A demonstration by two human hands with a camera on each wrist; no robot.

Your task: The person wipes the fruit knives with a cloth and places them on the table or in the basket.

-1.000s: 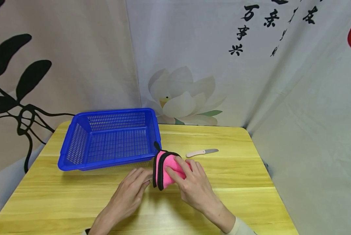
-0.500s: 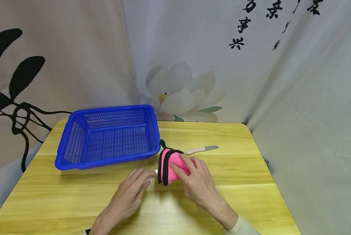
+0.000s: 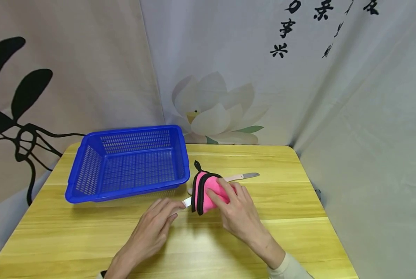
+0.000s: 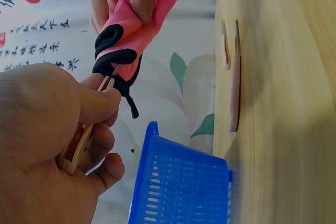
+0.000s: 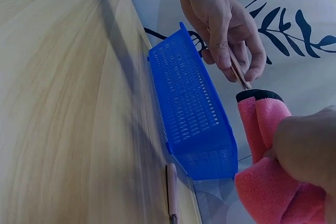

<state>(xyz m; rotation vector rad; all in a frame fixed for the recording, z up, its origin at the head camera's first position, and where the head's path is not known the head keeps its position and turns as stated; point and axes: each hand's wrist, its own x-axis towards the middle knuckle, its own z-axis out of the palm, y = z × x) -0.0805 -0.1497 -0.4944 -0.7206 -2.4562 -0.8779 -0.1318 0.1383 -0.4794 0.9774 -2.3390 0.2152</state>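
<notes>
Firstly, head view: at lower centre, the left hand point(image 3: 152, 223) has its thumb and fingertips closed on a knife point(image 3: 187, 202), which extends to the black edge of a pink cloth point(image 3: 209, 193). Right of that, the right hand point(image 3: 241, 213) grips the cloth, thumb and fingers pinching a fold. Left of centre stands a blue basket point(image 3: 128, 190); a second knife point(image 3: 243, 176) lies right of centre on the wooden table point(image 3: 281, 240), partly behind the cloth.

Left wrist view: at lower left, the left thumb and fingers are curled round the slotted handle, no gap between them and it. The blade reaches the black trim at upper centre; how deep it goes cannot be told. Upper right, the second knife lies beside a third knife point(image 4: 235, 90).

Right wrist view: the right hand, at right edge, is bunched around the cloth; the basket occupies the centre.
</notes>
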